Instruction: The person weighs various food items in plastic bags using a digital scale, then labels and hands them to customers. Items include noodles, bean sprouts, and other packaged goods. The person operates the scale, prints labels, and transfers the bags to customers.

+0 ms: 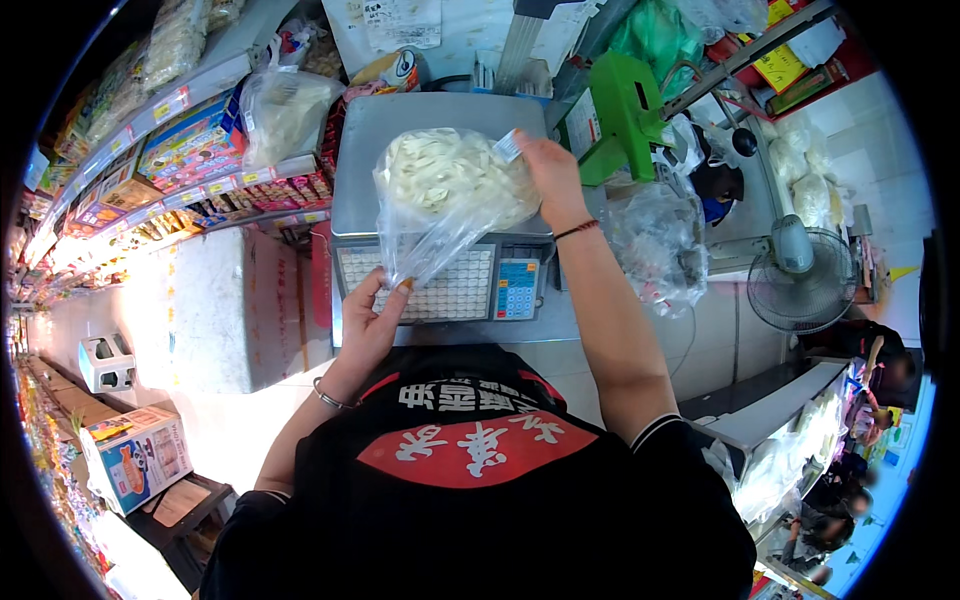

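A clear plastic bag [450,176] full of pale flat noodles or strips lies on the metal platform of a weighing scale [360,120]. My left hand [371,319] pinches the gathered neck of the bag, which stretches down over the scale's keypad [450,289]. At the bag's upper right, my right hand [551,172] has its fingertips on a small white printed label [508,146]. The label appears to touch the bag's side; whether it is fully stuck down I cannot tell.
A green bag-sealing device or dispenser [619,120] stands right of the scale, beside crumpled plastic bags [652,240] and a fan [799,277]. Packaged-goods shelves [202,187] and a large white foam box [217,307] are at left. Several people are at the far right.
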A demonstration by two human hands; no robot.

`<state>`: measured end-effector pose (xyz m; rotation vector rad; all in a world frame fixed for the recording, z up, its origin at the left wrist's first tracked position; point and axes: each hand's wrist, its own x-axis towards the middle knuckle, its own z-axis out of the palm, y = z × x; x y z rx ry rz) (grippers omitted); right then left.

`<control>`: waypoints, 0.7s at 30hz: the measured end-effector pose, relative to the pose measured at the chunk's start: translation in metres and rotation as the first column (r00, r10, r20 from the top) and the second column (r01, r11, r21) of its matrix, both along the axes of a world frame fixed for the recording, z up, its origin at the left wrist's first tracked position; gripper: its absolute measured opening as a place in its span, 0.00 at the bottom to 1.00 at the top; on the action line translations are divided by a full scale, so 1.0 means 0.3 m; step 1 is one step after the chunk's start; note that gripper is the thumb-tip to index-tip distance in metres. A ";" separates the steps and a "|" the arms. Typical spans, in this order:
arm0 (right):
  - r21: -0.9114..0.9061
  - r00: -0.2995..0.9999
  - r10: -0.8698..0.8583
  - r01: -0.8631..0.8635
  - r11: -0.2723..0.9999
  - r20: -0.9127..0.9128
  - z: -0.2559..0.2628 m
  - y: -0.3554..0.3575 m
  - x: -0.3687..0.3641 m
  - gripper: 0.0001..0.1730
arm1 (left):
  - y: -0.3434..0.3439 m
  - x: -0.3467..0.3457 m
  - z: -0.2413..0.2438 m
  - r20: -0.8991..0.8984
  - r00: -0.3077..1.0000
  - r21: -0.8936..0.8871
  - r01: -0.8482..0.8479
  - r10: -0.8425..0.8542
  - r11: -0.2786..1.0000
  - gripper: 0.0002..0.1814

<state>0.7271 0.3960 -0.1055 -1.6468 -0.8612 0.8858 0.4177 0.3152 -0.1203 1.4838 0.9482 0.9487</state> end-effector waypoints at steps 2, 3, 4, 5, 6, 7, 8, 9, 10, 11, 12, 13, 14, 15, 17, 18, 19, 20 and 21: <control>-0.183 0.933 0.118 -0.058 0.981 0.339 -0.059 0.019 -0.001 0.26 | 0.009 -0.009 0.010 0.037 0.999 0.063 -0.028 0.026 0.998 0.05; -0.108 0.890 0.034 0.017 0.994 0.455 -0.077 0.022 -0.013 0.27 | 0.016 -0.007 0.030 0.066 0.997 0.098 -0.055 0.048 0.994 0.05; -0.024 0.828 -0.058 0.086 0.996 0.558 -0.095 0.022 -0.022 0.27 | 0.026 -0.006 0.053 0.096 0.993 0.131 -0.080 0.068 0.988 0.05; 0.067 0.749 -0.155 0.146 0.987 0.645 -0.111 0.021 -0.023 0.28 | 0.040 -0.009 0.079 0.129 0.990 0.132 -0.072 0.055 0.989 0.05; 0.042 0.787 -0.119 0.119 0.992 0.605 -0.111 0.022 -0.020 0.28 | 0.055 -0.014 0.109 0.162 0.986 0.133 -0.066 0.044 0.989 0.05; 0.017 0.822 -0.085 0.092 0.996 0.563 -0.110 0.022 -0.011 0.29 | 0.074 -0.016 0.131 0.195 0.980 0.133 -0.056 0.030 0.990 0.05; -0.005 0.854 -0.053 0.065 0.998 0.518 -0.110 0.018 0.000 0.30 | 0.100 -0.014 0.142 0.199 0.979 0.143 -0.068 0.039 0.987 0.06; -0.060 0.887 -0.014 0.047 0.997 0.462 -0.100 0.015 -0.001 0.30 | 0.127 -0.003 0.174 0.235 0.971 0.100 -0.072 0.047 0.992 0.06; -0.115 0.914 0.022 0.027 0.993 0.404 -0.081 0.010 -0.005 0.30 | 0.160 0.016 0.220 0.271 0.961 0.054 -0.072 0.055 0.996 0.07; -0.168 0.938 0.054 0.005 0.986 0.342 -0.061 0.001 -0.007 0.30 | 0.198 0.042 0.272 0.306 0.950 0.008 -0.069 0.064 0.998 0.08; -0.152 0.964 0.076 -0.037 0.988 0.255 -0.039 -0.017 -0.004 0.31 | 0.249 0.075 0.337 0.262 0.965 0.064 -0.041 0.023 0.997 0.09; -0.135 0.981 0.104 -0.082 0.987 0.165 -0.014 -0.045 -0.003 0.32 | 0.305 0.116 0.407 0.214 0.977 0.115 -0.013 -0.012 0.993 0.10; -0.114 0.988 0.133 -0.124 0.986 0.076 -0.003 -0.078 -0.006 0.33 | 0.359 0.172 0.458 0.237 0.969 0.142 0.041 -0.075 0.989 0.11; 0.032 0.989 0.145 -0.145 0.989 -0.006 -0.008 -0.111 -0.020 0.35 | 0.407 0.229 0.507 0.255 0.958 0.173 0.088 -0.131 0.981 0.12; 0.322 0.968 0.194 -0.134 0.937 -0.160 -0.029 -0.186 -0.043 0.39 | 0.476 0.341 0.590 0.213 0.889 0.226 0.357 -0.404 0.906 0.09; 0.363 0.969 0.248 -0.226 0.904 -0.016 -0.009 -0.222 -0.046 0.42 | 0.451 0.398 0.627 0.145 0.890 0.214 0.398 -0.432 0.892 0.10; 0.393 0.948 0.290 -0.318 0.863 0.131 0.040 -0.251 -0.048 0.45 | 0.422 0.464 0.666 0.073 0.885 0.202 0.439 -0.460 0.876 0.10; 0.408 0.907 0.318 -0.410 0.816 0.276 0.090 -0.265 -0.040 0.49 | 0.396 0.520 0.699 0.002 0.874 0.186 0.477 -0.485 0.859 0.11; 0.422 0.898 0.365 -0.438 0.794 0.245 0.142 -0.271 -0.027 0.50 | 0.369 0.570 0.726 -0.037 0.827 0.221 0.555 -0.561 0.802 0.10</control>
